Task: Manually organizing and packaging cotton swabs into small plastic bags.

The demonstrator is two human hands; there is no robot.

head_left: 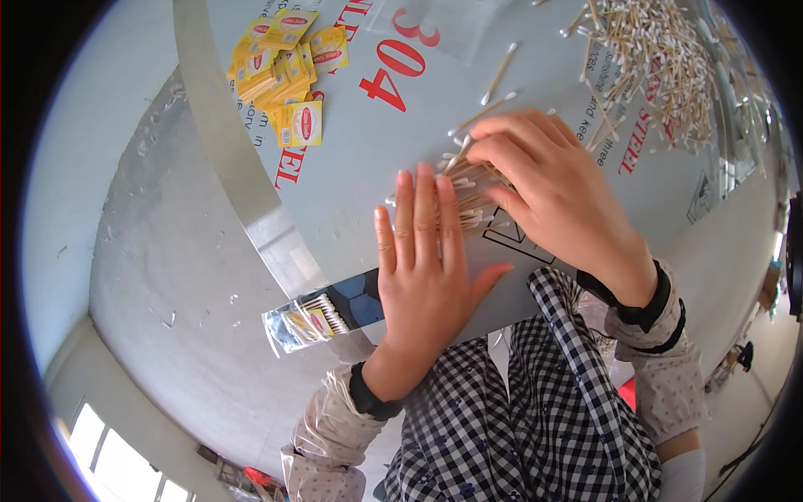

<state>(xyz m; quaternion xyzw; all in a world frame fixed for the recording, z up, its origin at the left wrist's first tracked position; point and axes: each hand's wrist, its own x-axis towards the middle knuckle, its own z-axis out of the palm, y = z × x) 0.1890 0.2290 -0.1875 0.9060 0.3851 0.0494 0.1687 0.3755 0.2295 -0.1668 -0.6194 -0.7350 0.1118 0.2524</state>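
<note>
A small bunch of cotton swabs (477, 191) with white tips lies loosely fanned on the grey sheet-covered table in front of me. My left hand (425, 259) is flat, fingers stretched out, its fingertips against the left ends of the bunch. Over the right side of that bunch, my right hand (552, 176) is bent, with thumb and forefinger around some of the sticks; its other fingers are partly hidden. A single swab (499, 74) rests beyond the hands.
At the far right spreads a large heap of loose cotton swabs (661, 75). Yellow printed cards (288, 75) are piled at the far left. Near the left table edge lies a clear bag (293, 326) with swabs and a yellow card inside. A transparent plastic bag (452, 25) lies at the back.
</note>
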